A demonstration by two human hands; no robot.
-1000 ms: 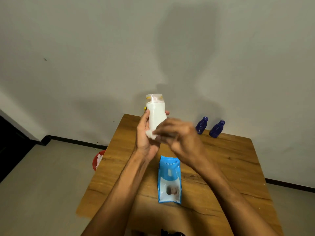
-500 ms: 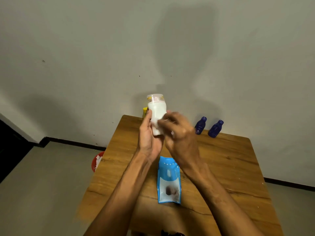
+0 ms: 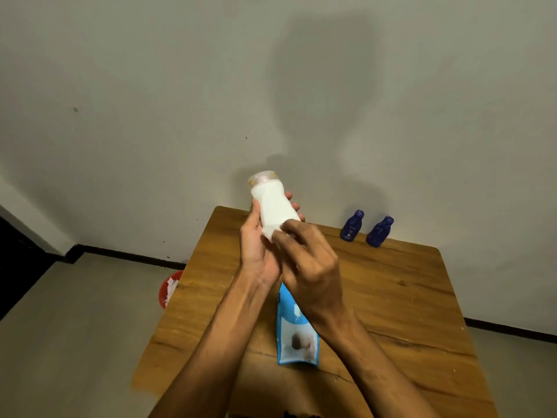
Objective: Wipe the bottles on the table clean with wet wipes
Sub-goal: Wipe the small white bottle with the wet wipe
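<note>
I hold a white bottle [image 3: 272, 205] with a clear cap up above the far left part of the wooden table [image 3: 391, 291]. My left hand [image 3: 257, 245] grips its lower body from the left, with fingertips showing behind it. My right hand [image 3: 307, 260] pinches a white wet wipe [image 3: 272, 233] against the bottle's lower front. The bottle tilts slightly to the left. Two dark blue bottles [image 3: 351, 226] [image 3: 379, 232] stand at the table's far edge on the right, next to the wall.
A blue pack of wet wipes [image 3: 294, 330] lies flat on the table below my hands. A red bin [image 3: 167, 289] with white wipes in it sits on the floor left of the table. The wall runs close behind the table.
My right hand with the wipe slid up the bottle's body and has come back down to its lower part. The bottle now tilts a little more to the left.
</note>
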